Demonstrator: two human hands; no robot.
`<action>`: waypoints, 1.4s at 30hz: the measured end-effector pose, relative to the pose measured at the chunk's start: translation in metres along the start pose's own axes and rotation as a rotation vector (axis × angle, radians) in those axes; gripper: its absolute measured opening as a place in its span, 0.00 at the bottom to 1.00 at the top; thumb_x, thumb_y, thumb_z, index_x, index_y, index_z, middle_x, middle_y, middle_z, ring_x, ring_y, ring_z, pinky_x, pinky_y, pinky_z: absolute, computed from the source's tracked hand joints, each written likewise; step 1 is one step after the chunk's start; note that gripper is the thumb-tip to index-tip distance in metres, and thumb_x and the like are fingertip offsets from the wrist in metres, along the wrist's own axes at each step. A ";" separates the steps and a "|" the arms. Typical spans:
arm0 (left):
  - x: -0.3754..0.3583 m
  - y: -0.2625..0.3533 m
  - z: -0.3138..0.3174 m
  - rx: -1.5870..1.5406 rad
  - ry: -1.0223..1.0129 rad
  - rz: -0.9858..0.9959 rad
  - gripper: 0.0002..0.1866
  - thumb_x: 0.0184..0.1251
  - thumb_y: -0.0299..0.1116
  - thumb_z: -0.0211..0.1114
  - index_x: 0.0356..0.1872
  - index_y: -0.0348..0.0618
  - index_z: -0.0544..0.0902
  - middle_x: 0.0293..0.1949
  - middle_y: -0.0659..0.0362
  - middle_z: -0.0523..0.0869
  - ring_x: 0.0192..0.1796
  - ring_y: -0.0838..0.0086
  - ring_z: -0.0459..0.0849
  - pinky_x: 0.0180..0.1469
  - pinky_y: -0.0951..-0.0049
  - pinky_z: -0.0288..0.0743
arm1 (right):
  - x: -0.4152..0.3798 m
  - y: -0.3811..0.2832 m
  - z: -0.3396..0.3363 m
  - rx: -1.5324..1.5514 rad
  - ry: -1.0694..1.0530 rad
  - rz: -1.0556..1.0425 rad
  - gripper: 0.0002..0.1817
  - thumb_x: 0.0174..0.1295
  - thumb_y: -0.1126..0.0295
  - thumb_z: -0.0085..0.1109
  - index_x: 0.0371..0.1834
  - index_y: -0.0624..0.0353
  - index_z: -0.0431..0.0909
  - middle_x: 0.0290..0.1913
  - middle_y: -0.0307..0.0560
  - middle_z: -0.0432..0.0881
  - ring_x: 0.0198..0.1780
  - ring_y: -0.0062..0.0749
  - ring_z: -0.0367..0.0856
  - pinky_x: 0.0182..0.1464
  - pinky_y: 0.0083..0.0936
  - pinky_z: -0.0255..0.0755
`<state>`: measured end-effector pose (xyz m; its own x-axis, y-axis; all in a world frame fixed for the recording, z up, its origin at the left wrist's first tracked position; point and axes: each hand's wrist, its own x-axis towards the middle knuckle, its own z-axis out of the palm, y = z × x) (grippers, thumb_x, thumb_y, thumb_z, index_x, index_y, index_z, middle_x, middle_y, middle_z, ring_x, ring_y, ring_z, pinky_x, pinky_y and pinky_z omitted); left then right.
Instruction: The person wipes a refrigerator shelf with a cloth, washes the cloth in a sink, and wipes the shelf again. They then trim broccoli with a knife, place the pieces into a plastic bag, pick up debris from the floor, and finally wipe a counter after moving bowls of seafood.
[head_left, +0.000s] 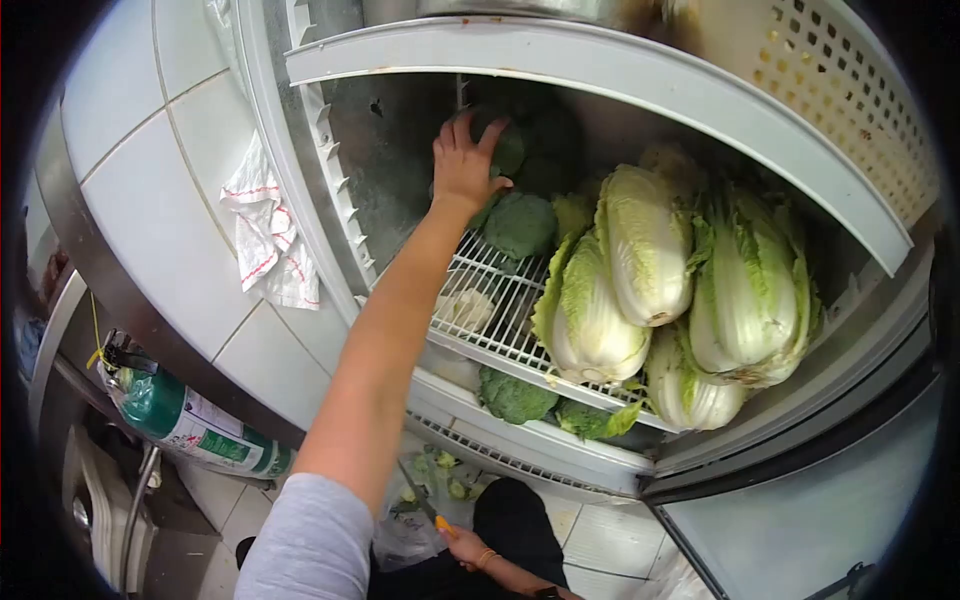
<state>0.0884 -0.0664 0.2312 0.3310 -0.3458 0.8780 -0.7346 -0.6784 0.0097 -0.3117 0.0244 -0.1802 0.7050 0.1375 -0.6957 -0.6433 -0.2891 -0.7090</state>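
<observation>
My left hand (465, 165) reaches deep into the fridge, its fingers and thumb curved around a dark green broccoli head (510, 150) at the back of the wire shelf (490, 275). Just below that hand sits another broccoli head (520, 225). Low in the view, my right hand (465, 547) grips a knife (445, 525) by its orange handle. The blade points up and left over a plastic bag (410, 530) with green and pale vegetable scraps.
Several napa cabbages (645, 245) are piled on the shelf's right side. More broccoli (515, 395) lies below. A white shelf edge (600, 60) crosses above my arm. The glass door (820, 490) stands at right; a green cylinder (200, 420) and a cloth (268, 225) are at left.
</observation>
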 end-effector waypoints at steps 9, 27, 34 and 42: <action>-0.003 -0.007 0.013 -0.076 -0.318 0.164 0.22 0.62 0.43 0.57 0.57 0.52 0.73 0.63 0.46 0.64 0.60 0.51 0.68 0.62 0.61 0.63 | -0.007 -0.008 -0.009 0.054 -0.014 -0.041 0.24 0.64 0.46 0.42 0.49 0.55 0.68 0.20 0.46 0.74 0.16 0.32 0.74 0.18 0.29 0.68; -0.443 0.066 -0.217 -1.213 -0.405 -2.025 0.08 0.62 0.32 0.56 0.40 0.44 0.71 0.31 0.59 0.77 0.30 0.73 0.79 0.30 0.72 0.77 | -0.090 -0.193 -0.065 -0.572 0.413 -0.874 0.34 0.52 0.62 0.60 0.60 0.68 0.61 0.44 0.63 0.72 0.51 0.53 0.67 0.56 0.41 0.58; -0.476 0.057 -0.209 -1.172 -0.676 -2.190 0.13 0.58 0.35 0.59 0.40 0.40 0.69 0.27 0.55 0.77 0.27 0.65 0.80 0.31 0.64 0.78 | -0.040 -0.222 -0.170 -0.620 1.467 -0.408 0.50 0.32 0.49 0.73 0.59 0.63 0.61 0.55 0.70 0.59 0.56 0.63 0.58 0.53 0.52 0.57; -0.457 0.061 -0.211 -1.198 -0.667 -2.141 0.12 0.58 0.33 0.58 0.41 0.40 0.70 0.27 0.55 0.77 0.26 0.66 0.80 0.31 0.65 0.78 | -0.050 -0.196 -0.159 -0.739 1.267 -0.903 0.38 0.27 0.57 0.71 0.50 0.50 0.71 0.52 0.56 0.64 0.53 0.54 0.64 0.55 0.48 0.55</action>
<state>-0.2323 0.1868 -0.0682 0.5604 -0.2511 -0.7893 0.8279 0.1436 0.5421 -0.1735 -0.0769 0.0121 0.7496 -0.1802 0.6369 0.0650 -0.9375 -0.3418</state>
